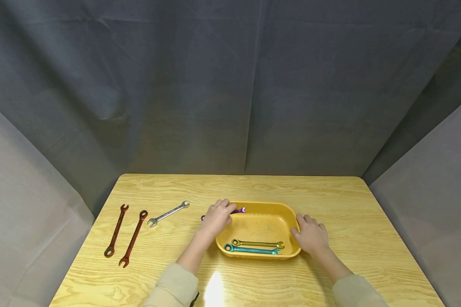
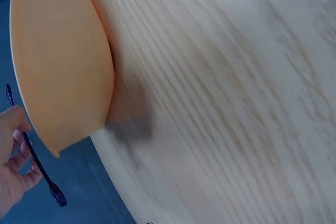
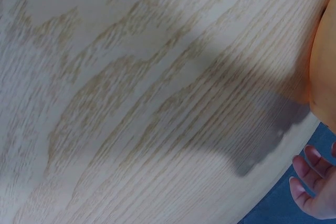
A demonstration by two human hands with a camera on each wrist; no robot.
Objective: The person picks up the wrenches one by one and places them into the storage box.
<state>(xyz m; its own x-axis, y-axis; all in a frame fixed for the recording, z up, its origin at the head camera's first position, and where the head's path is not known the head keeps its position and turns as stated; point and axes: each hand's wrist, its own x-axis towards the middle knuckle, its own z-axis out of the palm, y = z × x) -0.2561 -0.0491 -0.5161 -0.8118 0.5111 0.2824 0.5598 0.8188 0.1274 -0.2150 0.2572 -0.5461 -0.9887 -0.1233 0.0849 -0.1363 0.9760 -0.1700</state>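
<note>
A purple combination wrench (image 1: 239, 210) is pinched in the fingers of my left hand (image 1: 214, 219), above the left end of a yellow plastic tray (image 1: 261, 205). In the left wrist view the wrench (image 2: 38, 161) sticks out on both sides of the left hand (image 2: 13, 166), beside the tray's outer wall (image 2: 63, 66). Inside the tray, along its near side, lie a gold wrench (image 1: 258, 244) and a teal wrench (image 1: 253, 250). My right hand (image 1: 313, 234) holds the tray's right rim, thumb over the edge; in the right wrist view its other fingers (image 3: 304, 169) are loosely bent.
On the left of the wooden table (image 1: 330, 192) lie two dark red wrenches, one farther left (image 1: 116, 230) and one nearer the middle (image 1: 133, 238). A silver wrench (image 1: 169, 213) lies between them and the tray. A grey curtain (image 1: 199, 106) hangs behind the table.
</note>
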